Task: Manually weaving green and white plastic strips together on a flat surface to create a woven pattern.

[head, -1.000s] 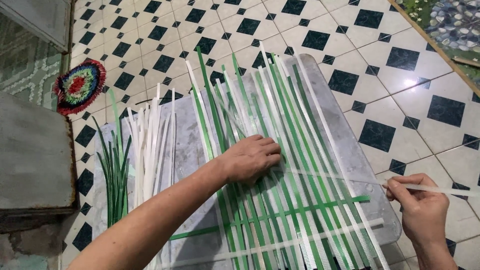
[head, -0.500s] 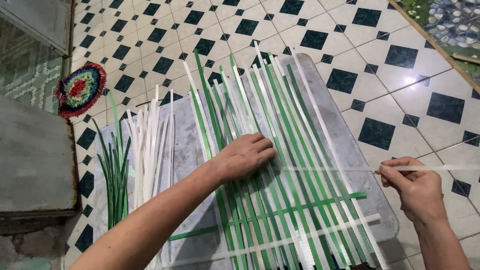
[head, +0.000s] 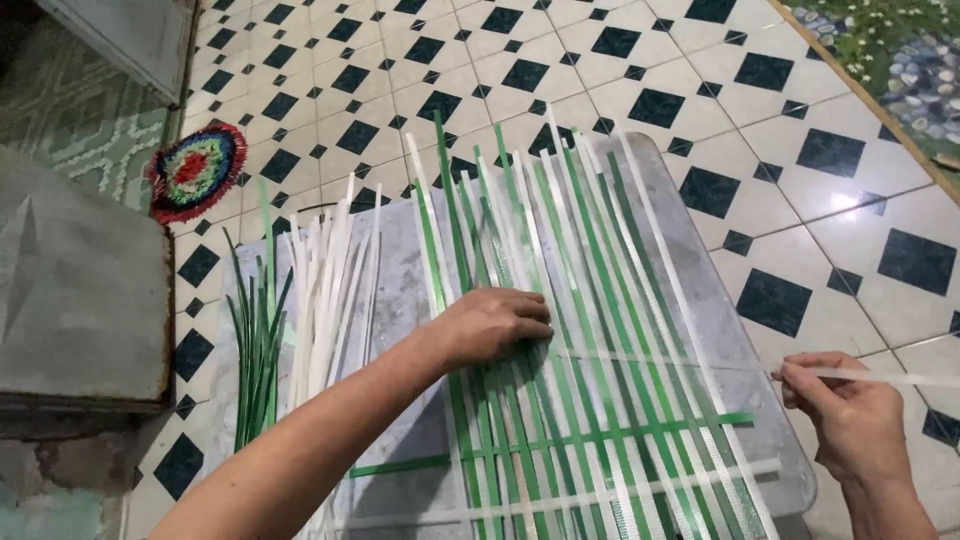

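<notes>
— Where are the hands just now?

— The left hand (head: 490,325) lies palm down, fingers together and flat, on the long green and white plastic strips (head: 560,300) fanned lengthwise over the grey board (head: 700,290). It holds nothing; it only presses.

— And the other?

— The right hand (head: 850,420) sits off the board's right edge, fingertips pinched narrow on a thin white plastic strip (head: 700,365). That strip runs crosswise, left to right, at right angles to the long strips, and its far end reaches to just beside the left fingertips.

— So which hand is nearer it?

— Both touch or nearly touch it; the right one grips it. Two more cross strips, one green (head: 620,432) and one white, lie nearer the person.

— Anything else about?

— Loose white strips (head: 330,290) and dark green ones (head: 258,350) lie left of the weave, and a round multicoloured mat (head: 195,172) is on the black-and-white tiled floor (head: 800,150).
</notes>
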